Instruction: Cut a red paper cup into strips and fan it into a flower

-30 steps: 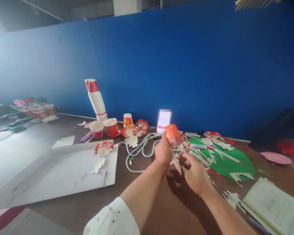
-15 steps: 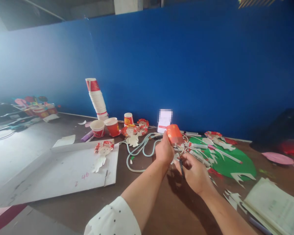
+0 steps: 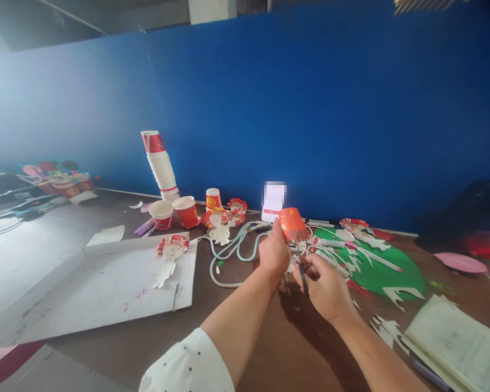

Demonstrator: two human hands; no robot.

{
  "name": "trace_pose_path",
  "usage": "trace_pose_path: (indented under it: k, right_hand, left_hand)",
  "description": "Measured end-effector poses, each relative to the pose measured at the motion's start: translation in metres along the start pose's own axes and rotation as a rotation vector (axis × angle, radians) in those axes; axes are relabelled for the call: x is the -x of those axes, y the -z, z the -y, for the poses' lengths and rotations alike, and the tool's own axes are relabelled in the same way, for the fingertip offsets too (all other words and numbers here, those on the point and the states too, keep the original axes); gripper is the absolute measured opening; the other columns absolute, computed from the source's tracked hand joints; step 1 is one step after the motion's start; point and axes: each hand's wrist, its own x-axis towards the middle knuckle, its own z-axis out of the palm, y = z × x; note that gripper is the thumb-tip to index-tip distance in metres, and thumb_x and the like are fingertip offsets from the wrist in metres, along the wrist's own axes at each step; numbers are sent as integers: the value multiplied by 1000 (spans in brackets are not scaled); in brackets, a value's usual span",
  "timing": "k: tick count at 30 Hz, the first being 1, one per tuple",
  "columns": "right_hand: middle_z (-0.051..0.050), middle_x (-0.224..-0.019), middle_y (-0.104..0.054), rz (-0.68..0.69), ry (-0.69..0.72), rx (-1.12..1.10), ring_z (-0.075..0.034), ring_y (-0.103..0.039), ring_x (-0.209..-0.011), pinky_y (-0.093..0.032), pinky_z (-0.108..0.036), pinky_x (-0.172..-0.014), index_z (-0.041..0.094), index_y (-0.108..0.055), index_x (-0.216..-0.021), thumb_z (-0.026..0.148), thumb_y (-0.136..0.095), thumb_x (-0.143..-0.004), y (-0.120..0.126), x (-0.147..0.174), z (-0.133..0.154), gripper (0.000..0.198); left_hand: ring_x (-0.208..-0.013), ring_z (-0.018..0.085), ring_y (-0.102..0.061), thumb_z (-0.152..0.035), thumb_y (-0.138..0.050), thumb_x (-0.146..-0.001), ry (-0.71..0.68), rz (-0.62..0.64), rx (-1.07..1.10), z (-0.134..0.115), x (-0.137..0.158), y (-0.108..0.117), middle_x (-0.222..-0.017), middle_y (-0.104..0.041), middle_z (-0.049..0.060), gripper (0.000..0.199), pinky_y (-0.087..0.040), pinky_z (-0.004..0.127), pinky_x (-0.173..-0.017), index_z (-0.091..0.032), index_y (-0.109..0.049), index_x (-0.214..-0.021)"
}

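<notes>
A red paper cup (image 3: 292, 222) is gripped by my left hand (image 3: 274, 251), its base up and its open end down. My right hand (image 3: 324, 288) is closed on a pair of scissors (image 3: 302, 275) with dark handles, whose blades reach up to the cup's lower edge. Whether the blades are apart I cannot tell. Behind the cup a phone (image 3: 274, 198) with a lit screen leans near the blue partition. Beside my left hand lies a coil of pale cable (image 3: 228, 251). Right of the hands, markers (image 3: 373, 256) and paper scraps lie on a green disc (image 3: 404, 275).
A tall leaning stack of paper cups (image 3: 161, 169) stands by the partition (image 3: 310, 109), with two open cups (image 3: 162, 215) before it. A white board (image 3: 106, 288) carries a paper cut-out figure (image 3: 173, 250). An open notebook (image 3: 459, 343) lies at the right front.
Hardly anything differs. The view has shifted very slightly, while both hands keep the cup and the scissors in nearly the same place.
</notes>
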Motion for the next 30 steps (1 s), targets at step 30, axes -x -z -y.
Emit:
trace_pose_path:
  k: [30]
  right_hand:
    - [4,-50,-58,-22,-49,-201,-14,-54,-46,-44,-26,-49,21,-60,-83,41,-65,-77,9,-5,3,21]
  left_hand:
    - [-82,22,-66,-18,-41,-82,-134,-11,-133,-7,5,-7,-101,-67,12,69,-49,30,-69,-11,-17,-146]
